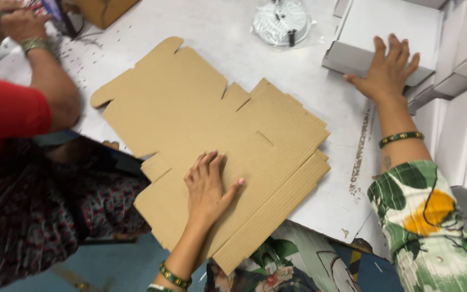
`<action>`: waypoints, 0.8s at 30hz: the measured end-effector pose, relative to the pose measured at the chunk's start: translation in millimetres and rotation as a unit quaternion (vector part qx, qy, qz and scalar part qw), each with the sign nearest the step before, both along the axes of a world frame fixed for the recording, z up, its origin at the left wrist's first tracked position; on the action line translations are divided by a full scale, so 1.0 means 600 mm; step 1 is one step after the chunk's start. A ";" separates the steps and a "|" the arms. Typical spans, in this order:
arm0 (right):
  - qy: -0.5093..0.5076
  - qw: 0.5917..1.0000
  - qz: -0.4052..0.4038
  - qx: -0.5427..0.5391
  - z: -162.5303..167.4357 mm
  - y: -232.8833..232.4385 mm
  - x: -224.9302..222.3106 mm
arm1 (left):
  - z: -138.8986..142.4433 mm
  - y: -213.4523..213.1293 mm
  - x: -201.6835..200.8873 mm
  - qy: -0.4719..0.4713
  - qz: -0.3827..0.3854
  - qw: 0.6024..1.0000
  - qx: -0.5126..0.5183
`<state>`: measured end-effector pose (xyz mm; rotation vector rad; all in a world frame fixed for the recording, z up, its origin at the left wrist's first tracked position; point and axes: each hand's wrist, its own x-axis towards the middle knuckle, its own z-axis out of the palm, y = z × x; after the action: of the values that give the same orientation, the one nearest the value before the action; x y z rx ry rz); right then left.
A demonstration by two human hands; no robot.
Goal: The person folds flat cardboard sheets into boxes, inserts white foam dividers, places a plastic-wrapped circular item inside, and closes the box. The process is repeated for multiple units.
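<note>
A flat, unfolded brown cardboard box blank point(190, 108) lies across the white table point(228, 38), overhanging its near edge. My left hand point(207, 186) rests palm down on the blank's near part, fingers together, holding nothing. My right hand point(387, 69) is stretched to the upper right with fingers spread, laid on the side wall of a folded white box point(347, 58). Both wrists wear green bangles.
More white boxes point(466, 108) are stacked along the right edge. A round silvery object in clear wrap point(282, 21) lies at the table's far side. A person in a red sleeve point(6, 111) works at the left, hands near a brown carton point(101, 11).
</note>
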<state>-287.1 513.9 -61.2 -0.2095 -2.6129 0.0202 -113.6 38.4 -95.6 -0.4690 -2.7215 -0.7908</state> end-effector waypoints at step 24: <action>-0.066 0.952 0.210 -0.212 -0.104 -0.211 0.257 | -0.033 -0.160 0.298 0.048 0.287 0.807 0.514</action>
<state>-133.0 387.6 -123.3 0.2098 -2.7055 0.7417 65.2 -57.7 -115.2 0.5127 -1.7323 -1.7314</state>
